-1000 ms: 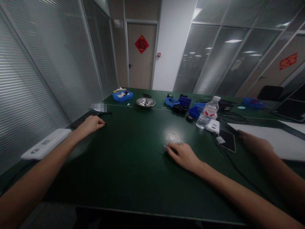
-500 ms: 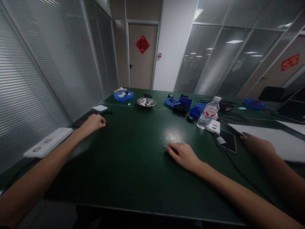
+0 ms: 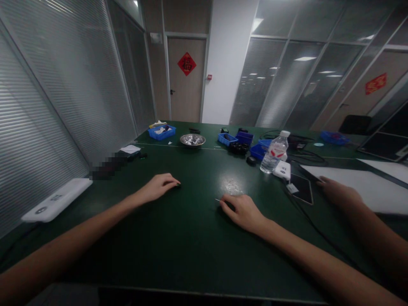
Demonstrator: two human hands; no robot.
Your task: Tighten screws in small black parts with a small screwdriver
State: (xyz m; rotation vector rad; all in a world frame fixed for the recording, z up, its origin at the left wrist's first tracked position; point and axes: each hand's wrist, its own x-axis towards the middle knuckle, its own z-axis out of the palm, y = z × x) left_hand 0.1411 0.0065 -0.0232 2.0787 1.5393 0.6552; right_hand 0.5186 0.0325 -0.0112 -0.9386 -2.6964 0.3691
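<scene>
Over the left-middle part of the green table (image 3: 191, 238), my left hand (image 3: 157, 187) is closed in a pinch. A small dark piece (image 3: 178, 185) shows at its fingertips, too small to name. My right hand (image 3: 242, 211) rests near the middle of the table, its fingers pinched on a thin metal rod (image 3: 217, 199) whose tip points left towards my left hand. The rest of the rod is hidden by the fingers. A gap of bare table separates the two hands.
Another person's hand (image 3: 341, 191) lies at the right by white paper (image 3: 376, 187) and a black tablet (image 3: 301, 189). A water bottle (image 3: 274, 153), blue trays (image 3: 227, 139) and a metal bowl (image 3: 192, 140) stand farther back. A white device (image 3: 57, 199) lies left.
My left hand has moved right and nearer, away from the dark items at the left, with a small dark piece now showing at its fingertips. My right hand stays nearly still.
</scene>
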